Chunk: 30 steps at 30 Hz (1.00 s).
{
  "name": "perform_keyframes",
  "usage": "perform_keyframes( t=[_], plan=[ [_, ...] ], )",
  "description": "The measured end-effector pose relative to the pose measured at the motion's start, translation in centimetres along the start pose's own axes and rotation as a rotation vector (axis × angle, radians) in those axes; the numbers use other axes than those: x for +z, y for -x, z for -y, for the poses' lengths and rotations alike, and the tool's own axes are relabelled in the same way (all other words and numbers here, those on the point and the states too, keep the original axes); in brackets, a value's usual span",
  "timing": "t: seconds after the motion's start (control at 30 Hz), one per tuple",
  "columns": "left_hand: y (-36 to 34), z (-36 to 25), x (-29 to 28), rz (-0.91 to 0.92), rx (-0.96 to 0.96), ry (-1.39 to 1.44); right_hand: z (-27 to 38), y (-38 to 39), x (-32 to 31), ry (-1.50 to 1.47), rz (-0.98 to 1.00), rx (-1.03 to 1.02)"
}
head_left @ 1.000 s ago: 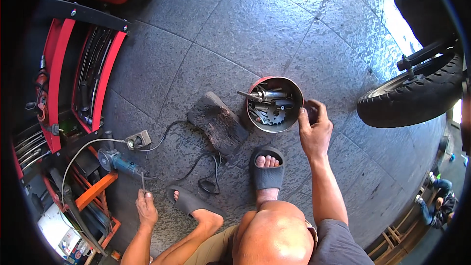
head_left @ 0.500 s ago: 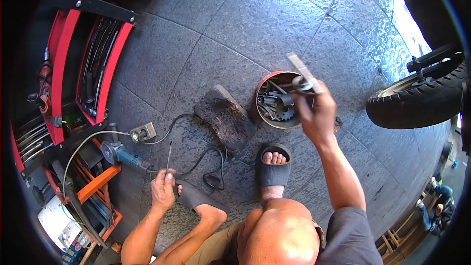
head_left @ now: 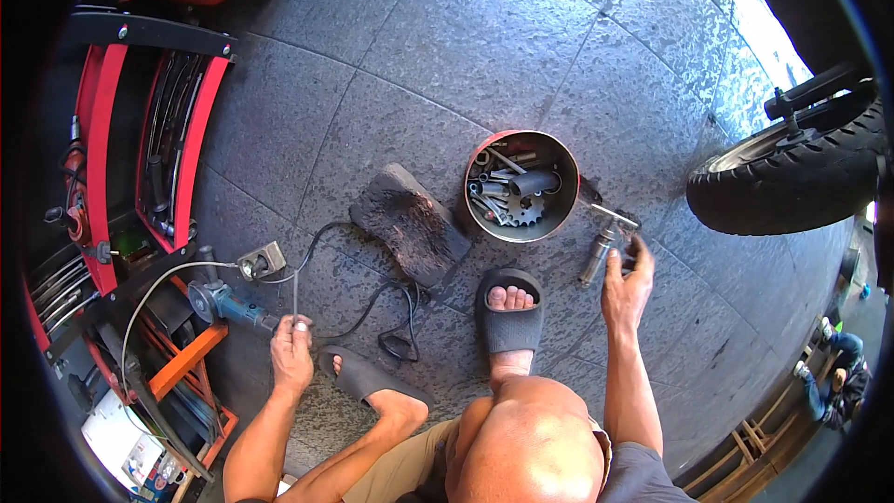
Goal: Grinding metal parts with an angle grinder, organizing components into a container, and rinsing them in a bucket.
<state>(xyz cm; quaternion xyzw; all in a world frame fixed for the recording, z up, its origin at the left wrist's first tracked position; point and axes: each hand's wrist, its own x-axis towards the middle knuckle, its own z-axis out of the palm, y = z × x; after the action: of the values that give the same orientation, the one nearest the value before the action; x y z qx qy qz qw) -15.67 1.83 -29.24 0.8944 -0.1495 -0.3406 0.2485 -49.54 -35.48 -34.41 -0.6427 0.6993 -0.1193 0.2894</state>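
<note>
Bare skin of a raised knee (head_left: 526, 452) fills the near edge, with a grey sandal (head_left: 515, 328) just ahead of it. On the left, the left hand (head_left: 291, 354) pinches a thin metal rod (head_left: 296, 293) that points away from the body. Opposite, the right hand (head_left: 626, 296) has thumb and forefinger apart; a metal T-handled tool (head_left: 597, 259) is just beside the thumb, though whether they touch, or whether it rests on the tiles, I cannot tell. Its round body could roll toward the foot if let go at a tilt.

Left of the sandal, a black cord (head_left: 398, 347) lies in a loop; a shifting foot could snag it and drag the blue grinder (head_left: 228, 305). Farther out, a rough dark block (head_left: 405, 224) sits beside a round tin (head_left: 521, 142) holding a toothed disc (head_left: 526, 212) and a grey cylinder (head_left: 533, 183). The T-handled tool is right of this tin, near enough that a careless swing of its bar might knock it and scatter parts. Beyond, to the right, is a black tyre (head_left: 768, 196).
</note>
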Motion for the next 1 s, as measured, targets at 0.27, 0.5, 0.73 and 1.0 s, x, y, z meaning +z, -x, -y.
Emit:
perform_keyframes(
  t=[0.27,0.5,0.73,1.0],
  plan=[
    [0.7,3.9,-2.4,-0.114,-0.091,-0.143,10.4,-1.3,3.5,0.077,0.370,-0.797],
    [6.8,9.9,-7.4,-0.177,-0.165,-0.324,12.6,-4.4,9.0,0.657,0.436,-0.881],
    [13.1,14.4,-7.9,-0.197,-0.429,-0.376,12.5,-5.1,5.4,0.572,0.595,-1.030],
    [10.7,12.6,-7.5,-0.197,-0.372,-0.372,12.8,-4.9,6.9,0.527,0.515,-1.068]
  ],
)
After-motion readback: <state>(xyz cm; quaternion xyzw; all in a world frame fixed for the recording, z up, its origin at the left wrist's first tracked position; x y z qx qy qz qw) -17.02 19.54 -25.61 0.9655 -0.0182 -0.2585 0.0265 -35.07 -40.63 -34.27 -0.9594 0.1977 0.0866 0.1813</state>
